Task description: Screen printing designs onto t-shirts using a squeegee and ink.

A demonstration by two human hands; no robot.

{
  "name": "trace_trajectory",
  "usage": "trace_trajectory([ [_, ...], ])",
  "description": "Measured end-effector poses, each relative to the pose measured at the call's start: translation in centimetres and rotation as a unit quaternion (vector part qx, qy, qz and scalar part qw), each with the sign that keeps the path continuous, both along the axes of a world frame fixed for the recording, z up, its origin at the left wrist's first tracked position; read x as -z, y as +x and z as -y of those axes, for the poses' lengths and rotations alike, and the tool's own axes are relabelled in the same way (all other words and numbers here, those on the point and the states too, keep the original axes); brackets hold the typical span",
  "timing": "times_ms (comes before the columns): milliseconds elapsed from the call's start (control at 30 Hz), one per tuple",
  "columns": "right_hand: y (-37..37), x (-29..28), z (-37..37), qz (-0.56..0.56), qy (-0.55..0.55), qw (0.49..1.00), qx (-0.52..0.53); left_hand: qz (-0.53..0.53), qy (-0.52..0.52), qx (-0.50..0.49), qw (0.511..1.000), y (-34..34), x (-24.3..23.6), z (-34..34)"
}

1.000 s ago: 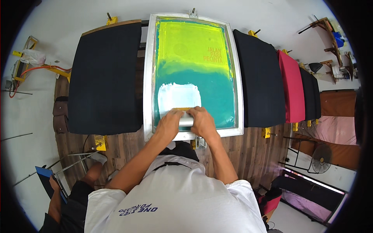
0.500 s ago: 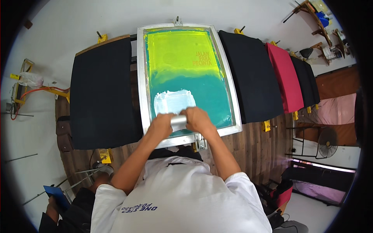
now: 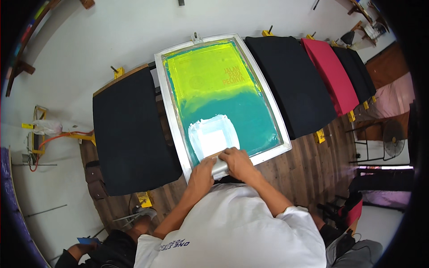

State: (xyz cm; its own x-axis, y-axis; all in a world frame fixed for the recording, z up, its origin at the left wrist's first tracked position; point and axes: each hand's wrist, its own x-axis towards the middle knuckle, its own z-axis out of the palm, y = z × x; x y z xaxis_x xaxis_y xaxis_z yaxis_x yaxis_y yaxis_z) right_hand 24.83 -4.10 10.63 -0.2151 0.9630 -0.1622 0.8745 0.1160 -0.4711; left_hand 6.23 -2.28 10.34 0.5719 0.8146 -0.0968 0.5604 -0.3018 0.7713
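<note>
Both my hands grip one squeegee [image 3: 220, 168] with a silvery metal handle, at the near end of a screen printing frame [image 3: 172, 109]. My left hand [image 3: 202, 175] is closed round the handle's left end, and my right hand [image 3: 237, 164] is closed round its right end. Just beyond the squeegee a patch of white ink [image 3: 213, 129] lies on the mesh. The mesh is teal [image 3: 254, 118] in its nearer part and yellow-green [image 3: 201, 69] farther off, with small lettering. My hands hide the squeegee's blade.
Black-covered boards stand left [image 3: 129, 134] and right [image 3: 292, 85] of the frame. Farther right are a red-pink board [image 3: 333, 76] and more black ones. Yellow brackets [image 3: 144, 199] stick out below the boards. Another person [image 3: 123, 243] is at lower left; a fan [image 3: 393, 139] stands right.
My hands have drawn the squeegee toward my body, to the frame's near edge. More of the white ink patch shows. The whole view has shifted and tilted.
</note>
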Motion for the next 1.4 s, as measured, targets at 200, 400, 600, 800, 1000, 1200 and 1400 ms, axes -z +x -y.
trace_trajectory([
  [200, 0.5, -0.8, -9.1, 0.033, -0.002, 0.999, -0.016, -0.046, 0.012, -0.024, 0.999, 0.9, -1.2, -8.6],
  [400, -0.4, 2.7, -6.6, 0.016, 0.049, 0.999, -0.013, -0.037, 0.099, -0.021, 0.994, -0.3, 3.1, -5.9],
  [600, -0.3, 1.9, -1.2, 0.023, 0.040, 0.999, -0.014, -0.092, -0.047, 0.016, 0.995, 0.3, -0.5, -1.6],
  [800, 1.0, 0.8, -9.2, 0.039, 0.004, 0.999, -0.018, -0.067, 0.043, 0.006, 0.997, 1.7, -1.4, -8.1],
  [1000, 1.3, 0.9, -12.7, 0.011, -0.054, 0.998, -0.003, -0.139, 0.038, 0.007, 0.990, 2.9, -0.6, -12.0],
  [1200, 1.2, 2.4, -10.8, -0.014, -0.013, 1.000, 0.021, -0.136, 0.045, 0.007, 0.990, 2.8, 1.0, -11.0],
  [1400, 1.0, 1.4, -7.8, 0.004, -0.028, 0.999, 0.025, -0.120, 0.037, 0.007, 0.992, 2.7, 1.2, -8.1],
])
